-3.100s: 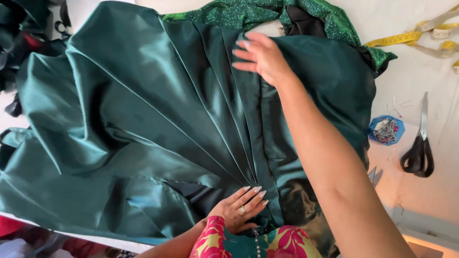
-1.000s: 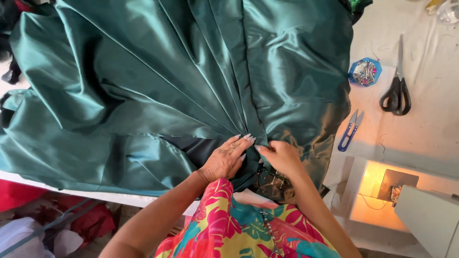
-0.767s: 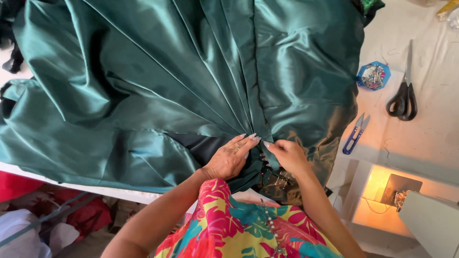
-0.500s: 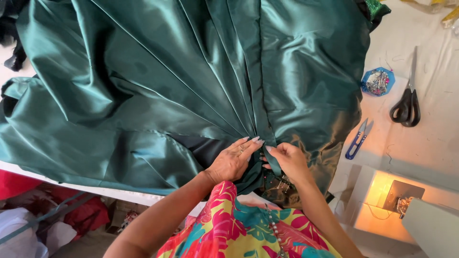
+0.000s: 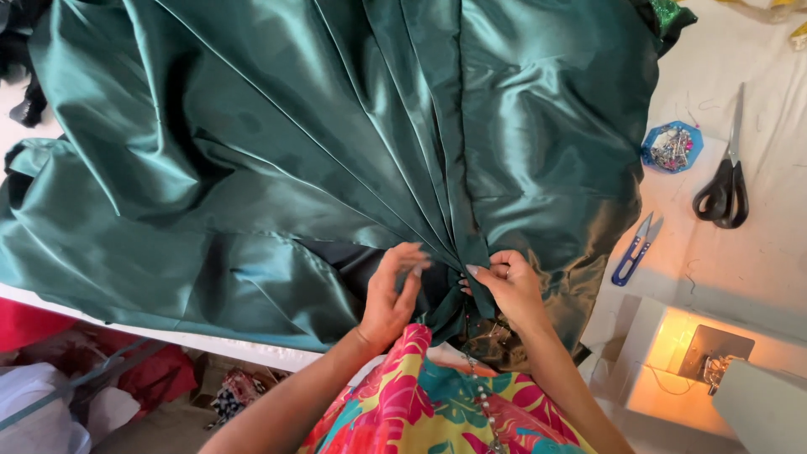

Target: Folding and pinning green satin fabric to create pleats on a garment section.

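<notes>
Both hands, flat on the cloth moments ago, are now pinching the gathered pleats of the shiny dark-green satin fabric (image 5: 277, 160): left hand (image 5: 391, 294) and right hand (image 5: 508, 286) closing on the folds where they converge.

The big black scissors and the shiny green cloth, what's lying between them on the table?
In the head view, a small blue dish of pins sits between the black scissors and the green cloth, on the white table.
</notes>
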